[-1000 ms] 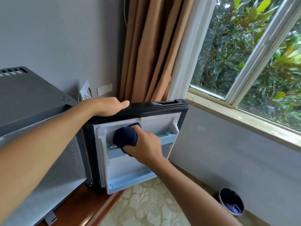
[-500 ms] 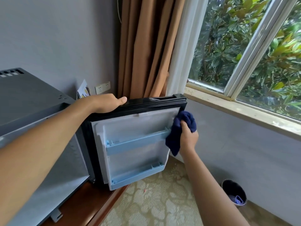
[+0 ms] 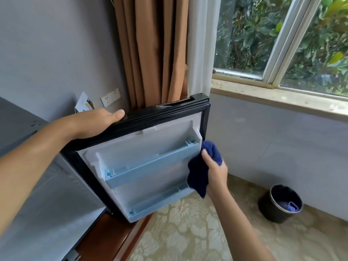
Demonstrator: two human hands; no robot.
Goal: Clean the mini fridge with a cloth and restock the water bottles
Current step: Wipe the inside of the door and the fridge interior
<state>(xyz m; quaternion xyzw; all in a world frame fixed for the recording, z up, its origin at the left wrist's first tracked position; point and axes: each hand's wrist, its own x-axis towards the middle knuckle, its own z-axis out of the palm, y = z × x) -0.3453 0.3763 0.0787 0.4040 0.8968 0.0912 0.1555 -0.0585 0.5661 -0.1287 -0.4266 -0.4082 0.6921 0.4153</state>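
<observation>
Right hand (image 3: 214,173) grips a bunched blue cloth (image 3: 202,170), thumb pinching it, and holds it against the free side edge of the open door (image 3: 143,153), beside the end of the upper door shelf (image 3: 150,166). Left hand (image 3: 94,122) grasps the door's top edge, fingers curled over the black gasket (image 3: 169,113), steadying it. Both door shelves are bare; the lower shelf (image 3: 160,201) looks unwiped, though that cannot be confirmed. The fridge (image 3: 28,166) body stands at left; its interior is out of view. No water bottles are visible. Beyond, a bin (image 3: 278,206) sits on the carpet near the wall, well apart from the door. Risks: the cloth's hanging tail may snag on a shelf end clip and unseat the shelf; pressure on the free edge could swing the door if the left grip slackens; leaning on the top edge may strain the hinge.
</observation>
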